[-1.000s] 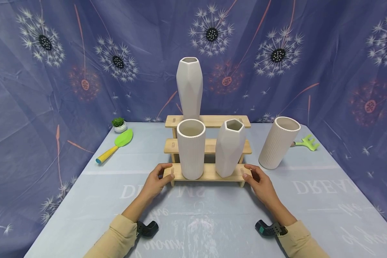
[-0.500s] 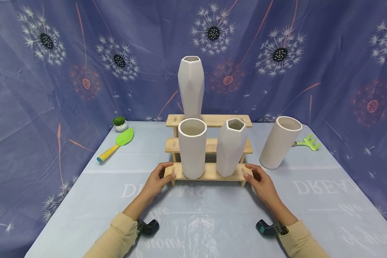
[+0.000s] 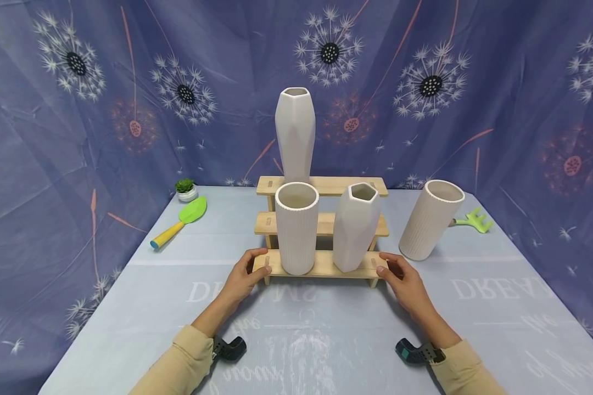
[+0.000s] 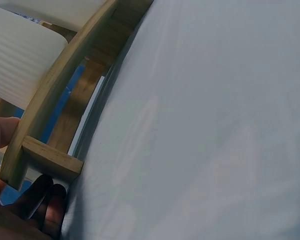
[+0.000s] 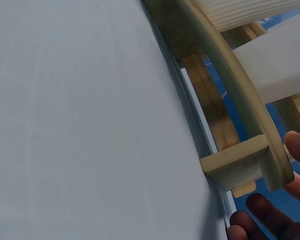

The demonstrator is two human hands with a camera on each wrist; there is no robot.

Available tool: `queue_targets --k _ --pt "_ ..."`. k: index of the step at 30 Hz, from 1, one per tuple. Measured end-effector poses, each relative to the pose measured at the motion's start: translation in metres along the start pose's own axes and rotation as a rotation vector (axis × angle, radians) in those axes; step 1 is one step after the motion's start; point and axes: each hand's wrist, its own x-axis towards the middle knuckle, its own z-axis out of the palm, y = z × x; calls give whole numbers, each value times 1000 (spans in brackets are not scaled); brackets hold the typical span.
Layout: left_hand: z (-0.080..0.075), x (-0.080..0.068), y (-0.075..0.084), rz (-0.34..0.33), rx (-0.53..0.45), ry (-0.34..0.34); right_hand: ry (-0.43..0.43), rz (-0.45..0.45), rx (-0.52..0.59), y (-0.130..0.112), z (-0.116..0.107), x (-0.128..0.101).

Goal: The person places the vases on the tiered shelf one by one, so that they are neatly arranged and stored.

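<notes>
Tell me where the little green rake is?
In the head view, the green rake lies on the table at the far right, just behind the ribbed white vase that stands off the wooden shelf.

The head view is bright and even, with soft short shadows under the rack [image 3: 321,266] and wide-angle bending at the edges. Both wrist views are darker and blurred, with fingers [image 5: 262,212] in deep shadow.

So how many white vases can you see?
4. A tall faceted vase on the top step, a ribbed vase and a shorter faceted vase on the bottom step, a ribbed vase on the table.
</notes>
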Motion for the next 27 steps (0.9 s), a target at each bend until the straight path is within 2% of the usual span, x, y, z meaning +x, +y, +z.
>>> queue_targets --k 13,27 --pt "0 1 -3 -3 2 12 66 -18 -13 1 -13 -5" --pt "-1 1 -3 5 -25 6 171 77 -51 5 -29 -9"
